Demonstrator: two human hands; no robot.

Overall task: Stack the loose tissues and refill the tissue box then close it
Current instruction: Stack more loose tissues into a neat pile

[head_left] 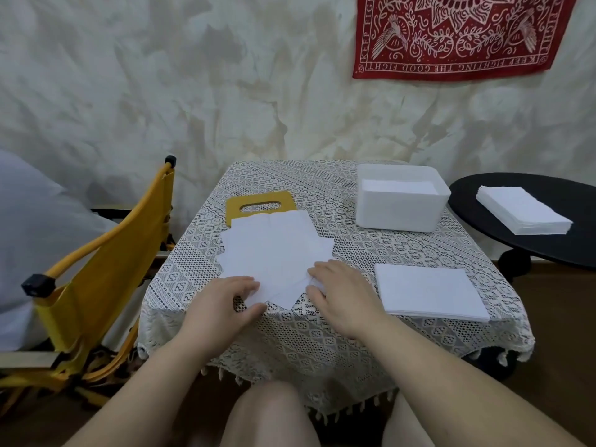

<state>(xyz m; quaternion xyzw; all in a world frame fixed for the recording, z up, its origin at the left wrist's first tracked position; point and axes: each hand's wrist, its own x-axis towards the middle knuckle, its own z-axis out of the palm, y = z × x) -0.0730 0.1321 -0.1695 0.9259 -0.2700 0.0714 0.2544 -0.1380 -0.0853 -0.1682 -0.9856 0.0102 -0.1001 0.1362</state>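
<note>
honestly, the likeliest slip is the fan of loose tissues sliding or creasing when it is squared up: the sheets look thin and limp, lie splayed at different angles, and sit on an openwork lace tablecloth that could snag a corner. a hard pinch would probably crumple the near edge; a sideways push could shove the top sheets off the pile or toward the table's front edge, which is close.

the left hand has its fingers curled at the near left corner of the fan, thumb under the edge, pinching a few sheets. the right hand lies on the near right edge with fingers bent; whether it grips a sheet or only presses, i cannot tell.

the fan partly covers the yellow lid, flat and rigid-looking with an oval slot, so lifting the tissues carelessly could drag it. the tissue box, a white rounded-corner tub at the far right, stands open and already partly filled. a neat squared stack rests just right of the right hand, and another stack lies on the round black side table, well apart.
</note>
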